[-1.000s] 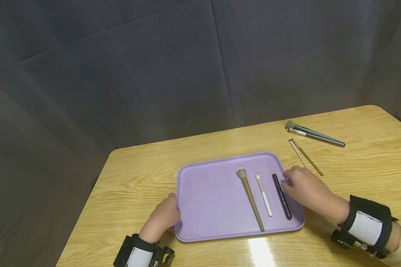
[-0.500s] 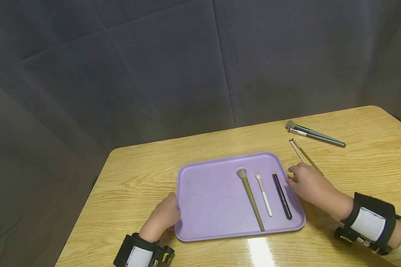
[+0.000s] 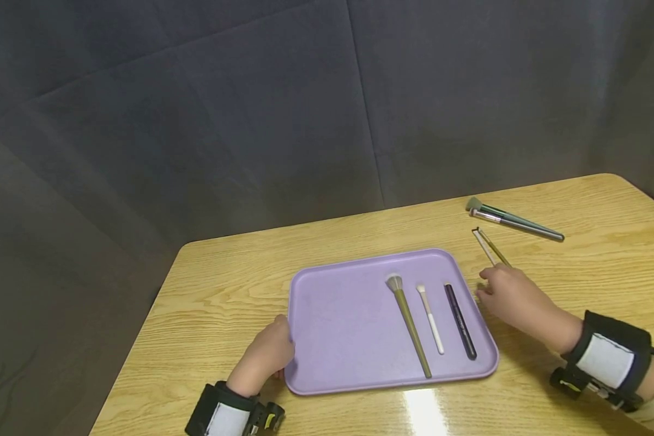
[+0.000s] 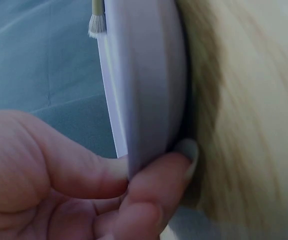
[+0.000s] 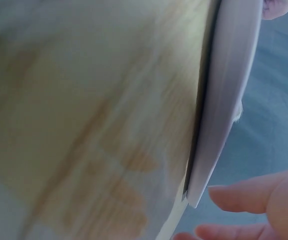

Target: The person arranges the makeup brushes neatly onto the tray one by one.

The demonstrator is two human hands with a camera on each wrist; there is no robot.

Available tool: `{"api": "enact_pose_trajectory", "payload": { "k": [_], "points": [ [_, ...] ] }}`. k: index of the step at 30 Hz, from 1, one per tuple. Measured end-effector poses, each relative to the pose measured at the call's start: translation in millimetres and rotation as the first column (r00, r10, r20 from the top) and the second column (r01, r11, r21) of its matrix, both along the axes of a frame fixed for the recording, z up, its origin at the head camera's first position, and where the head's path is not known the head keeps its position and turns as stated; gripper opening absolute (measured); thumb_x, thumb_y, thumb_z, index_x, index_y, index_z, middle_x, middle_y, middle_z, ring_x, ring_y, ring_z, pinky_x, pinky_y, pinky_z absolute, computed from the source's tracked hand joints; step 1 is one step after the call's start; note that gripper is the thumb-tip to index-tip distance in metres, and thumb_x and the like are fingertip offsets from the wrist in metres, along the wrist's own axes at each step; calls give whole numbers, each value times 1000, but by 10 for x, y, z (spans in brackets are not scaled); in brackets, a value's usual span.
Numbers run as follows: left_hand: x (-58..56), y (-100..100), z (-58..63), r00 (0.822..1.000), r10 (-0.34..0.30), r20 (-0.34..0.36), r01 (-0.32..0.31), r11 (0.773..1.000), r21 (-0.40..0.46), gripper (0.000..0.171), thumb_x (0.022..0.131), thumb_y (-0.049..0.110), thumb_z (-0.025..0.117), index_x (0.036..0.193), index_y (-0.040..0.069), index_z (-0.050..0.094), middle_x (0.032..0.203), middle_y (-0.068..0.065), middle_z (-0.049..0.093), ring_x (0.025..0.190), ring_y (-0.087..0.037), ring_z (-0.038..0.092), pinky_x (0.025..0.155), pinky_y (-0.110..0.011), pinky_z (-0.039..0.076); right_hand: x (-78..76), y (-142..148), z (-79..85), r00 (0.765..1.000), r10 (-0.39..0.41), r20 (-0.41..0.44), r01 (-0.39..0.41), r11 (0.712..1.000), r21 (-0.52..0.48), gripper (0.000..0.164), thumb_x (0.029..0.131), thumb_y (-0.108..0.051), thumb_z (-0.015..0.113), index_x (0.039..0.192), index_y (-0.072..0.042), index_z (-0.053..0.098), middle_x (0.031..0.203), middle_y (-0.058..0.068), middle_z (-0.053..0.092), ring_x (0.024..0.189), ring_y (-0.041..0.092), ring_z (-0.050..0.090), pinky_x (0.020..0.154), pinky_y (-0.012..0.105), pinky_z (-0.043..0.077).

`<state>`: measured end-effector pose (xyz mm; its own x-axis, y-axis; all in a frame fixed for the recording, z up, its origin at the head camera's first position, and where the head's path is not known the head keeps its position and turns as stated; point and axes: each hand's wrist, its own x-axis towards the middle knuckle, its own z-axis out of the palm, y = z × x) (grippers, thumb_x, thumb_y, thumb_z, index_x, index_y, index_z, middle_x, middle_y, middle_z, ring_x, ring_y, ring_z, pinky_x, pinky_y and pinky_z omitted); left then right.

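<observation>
A lilac tray lies on the wooden table, and my left hand pinches its left rim. In the left wrist view the thumb presses from above while fingers curl under the edge. On the tray's right half lie a large makeup brush with an olive handle, a small white makeup brush and a dark purple pen-like stick. Just off the right rim is my right hand, thumb and fingers apart and holding nothing. It partly covers two thin brushes, one white and one gold.
Farther back on the right, a green-handled brush and a grey brush with a silver ferrule lie side by side. Behind the table hangs a dark grey cloth.
My right hand has moved right, from over the tray's right rim to beside the two thin brushes. My left hand and the tray have stayed in place.
</observation>
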<state>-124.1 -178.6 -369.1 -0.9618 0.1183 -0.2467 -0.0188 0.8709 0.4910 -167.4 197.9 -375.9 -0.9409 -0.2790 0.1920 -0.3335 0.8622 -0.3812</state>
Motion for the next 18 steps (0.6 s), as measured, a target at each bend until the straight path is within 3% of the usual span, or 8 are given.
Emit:
{"api": "enact_pose_trajectory", "payload": {
  "k": [4, 7, 18],
  "points": [
    [0, 0, 2, 1000, 3, 1, -3, 1000, 1, 40, 86, -3, 39, 120, -23, 30, 57, -12, 48, 35, -16, 45, 34, -27, 36, -14, 35, -9, 1000, 2, 8, -2, 1000, 16, 10, 77, -5, 58, 72, 3, 54, 65, 11, 49, 61, 28, 50, 58, 45, 45],
    [0, -2, 2, 1000, 4, 1, -4, 1000, 4, 40, 86, -3, 39, 119, -23, 30, 57, -12, 48, 35, -17, 44, 34, -27, 37, -31, 71, -18, 1000, 6, 8, -7, 1000, 27, 15, 77, -4, 57, 64, -4, 49, 60, 6, 45, 57, 23, 46, 54, 43, 42],
    [3, -3, -3, 1000, -1, -6, 1, 1000, 16, 38, 86, -3, 39, 118, -22, 31, 58, -12, 47, 36, -17, 45, 34, -27, 36, -100, 204, -4, 1000, -15, -7, 15, 997, 74, 9, 73, -1, 54, 66, 2, 49, 62, 13, 46, 57, 30, 48, 52, 47, 41]
  ]
}}
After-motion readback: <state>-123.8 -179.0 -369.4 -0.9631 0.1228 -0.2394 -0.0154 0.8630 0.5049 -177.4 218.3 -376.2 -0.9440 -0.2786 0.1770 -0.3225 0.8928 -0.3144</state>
